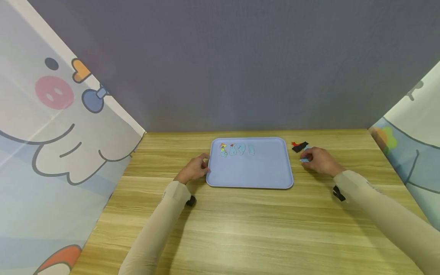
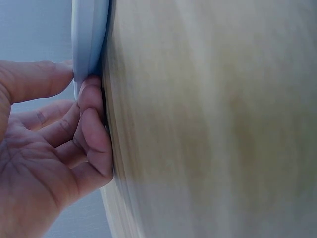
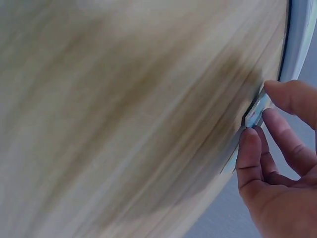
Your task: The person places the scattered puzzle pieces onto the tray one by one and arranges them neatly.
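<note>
In the head view, a light-blue tray lies on the wooden table. My left hand is at its left edge; the left wrist view shows the thumb and curled fingers gripping the rim. Beyond the tray's right edge, my right hand pinches a small flat light-blue puzzle piece, low over the table. Its thumb and fingers hold the piece by its edges in the right wrist view. Several thin pale-blue puzzle pieces lie in a row in the tray's upper left, some with yellow or red printing.
Near my right hand lie a black piece and a red-and-yellow piece, with another light-blue piece partly hidden. Black wrist straps show at both sleeves. A grey panel rises behind the table; cartoon-printed curtains flank it.
</note>
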{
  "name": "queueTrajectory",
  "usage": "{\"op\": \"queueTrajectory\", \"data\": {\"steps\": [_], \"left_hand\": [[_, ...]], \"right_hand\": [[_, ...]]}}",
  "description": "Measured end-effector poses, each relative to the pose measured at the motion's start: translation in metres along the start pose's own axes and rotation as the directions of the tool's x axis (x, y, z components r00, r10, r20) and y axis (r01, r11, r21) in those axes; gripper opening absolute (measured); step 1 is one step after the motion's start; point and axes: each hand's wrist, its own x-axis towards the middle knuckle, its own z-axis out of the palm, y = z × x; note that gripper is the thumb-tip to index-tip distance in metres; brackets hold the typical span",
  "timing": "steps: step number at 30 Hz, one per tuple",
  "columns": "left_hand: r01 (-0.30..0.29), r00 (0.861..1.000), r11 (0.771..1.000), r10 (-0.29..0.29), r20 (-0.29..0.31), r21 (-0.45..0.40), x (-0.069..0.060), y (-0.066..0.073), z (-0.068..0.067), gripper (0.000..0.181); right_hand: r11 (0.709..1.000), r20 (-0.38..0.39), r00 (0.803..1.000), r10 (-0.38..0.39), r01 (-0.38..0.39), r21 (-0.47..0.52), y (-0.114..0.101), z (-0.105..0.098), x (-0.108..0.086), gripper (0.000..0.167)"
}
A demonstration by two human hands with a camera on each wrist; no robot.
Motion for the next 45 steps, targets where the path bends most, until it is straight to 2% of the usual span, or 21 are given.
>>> {"op": "queueTrajectory", "data": {"steps": [3,6,11,20,23,27,35,42,45], "left_hand": [[0.0,1.0,1.0,0.0,-0.002,0.001,0.0,-0.002,0.001,0.05],[-0.007,1.0,1.0,0.007,-0.004,0.003,-0.001,-0.003,0.002,0.05],[-0.026,1.0,1.0,0.027,-0.012,0.009,-0.002,-0.003,0.002,0.048],[-0.027,0.999,1.0,0.027,-0.017,0.013,-0.003,-0.002,0.002,0.048],[-0.029,0.999,1.0,0.03,-0.02,0.011,-0.003,-0.002,0.002,0.048],[-0.027,0.999,1.0,0.028,-0.027,0.009,-0.003,-0.003,0.003,0.048],[-0.019,0.999,1.0,0.019,-0.026,0.007,-0.003,-0.003,0.003,0.048],[-0.02,1.0,1.0,0.02,-0.023,0.004,-0.002,-0.002,0.002,0.048],[-0.021,1.0,1.0,0.021,-0.022,-0.003,-0.001,-0.001,0.002,0.048]], "right_hand": [[1.0,-0.015,1.0,0.002,-0.002,0.005,-0.001,0.0,0.0,0.022],[1.0,-0.065,0.998,0.003,-0.002,0.016,-0.004,-0.001,0.002,0.02],[0.998,-0.159,0.986,-0.041,0.047,0.032,-0.015,-0.006,0.007,0.015],[0.99,-0.189,0.973,-0.129,0.137,0.03,-0.035,-0.006,0.028,0.017],[0.987,-0.183,0.972,-0.15,0.158,0.033,-0.043,0.001,0.036,0.016],[0.988,-0.139,0.981,-0.133,0.143,0.064,-0.055,0.012,0.045,0.017],[0.988,-0.108,0.984,-0.14,0.146,0.049,-0.076,0.034,0.067,0.015],[0.984,-0.092,0.981,-0.173,0.176,0.028,-0.087,0.044,0.085,0.014],[0.987,-0.075,0.985,-0.158,0.16,0.023,-0.092,0.047,0.091,0.013]]}}
